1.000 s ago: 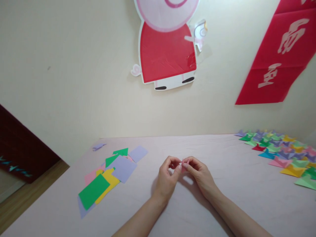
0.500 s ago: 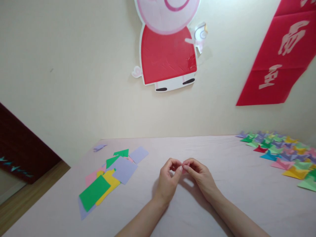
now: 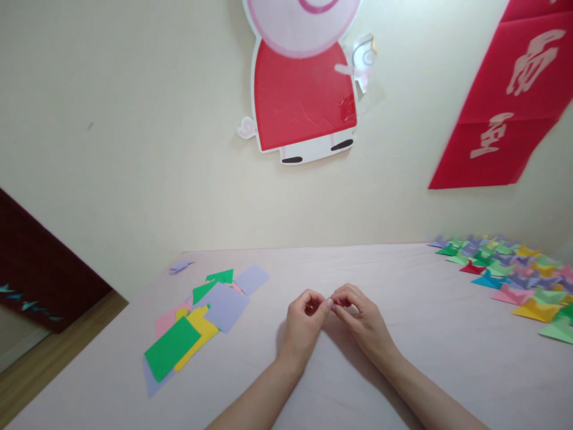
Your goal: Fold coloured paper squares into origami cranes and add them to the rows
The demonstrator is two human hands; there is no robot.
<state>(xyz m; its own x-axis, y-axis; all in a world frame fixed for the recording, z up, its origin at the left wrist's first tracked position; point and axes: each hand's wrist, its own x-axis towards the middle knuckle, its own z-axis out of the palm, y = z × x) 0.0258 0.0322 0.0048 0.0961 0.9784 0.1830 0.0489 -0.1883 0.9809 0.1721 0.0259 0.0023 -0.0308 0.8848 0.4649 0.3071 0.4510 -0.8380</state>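
Note:
My left hand (image 3: 305,322) and my right hand (image 3: 364,316) meet fingertip to fingertip above the middle of the table. Both are closed in a pinch on a small piece of pink paper (image 3: 335,303). Fingers cover nearly all of it, so its folded shape cannot be made out. To the left lies a loose pile of coloured paper, with a green sheet (image 3: 172,349) on top, a yellow sheet (image 3: 201,329) beneath and a lilac sheet (image 3: 227,306) beside them.
Rows of folded paper figures (image 3: 537,309) in many colours stand on the table's (image 3: 268,394) right side. A small folded lilac paper (image 3: 181,267) lies at the back left. The wall behind carries a cartoon pig cutout (image 3: 307,98) and a red banner (image 3: 492,107).
The fingers of my right hand have shifted slightly around the pink paper, and less of it shows. Both hands stay in the same place. The view has tilted very slightly.

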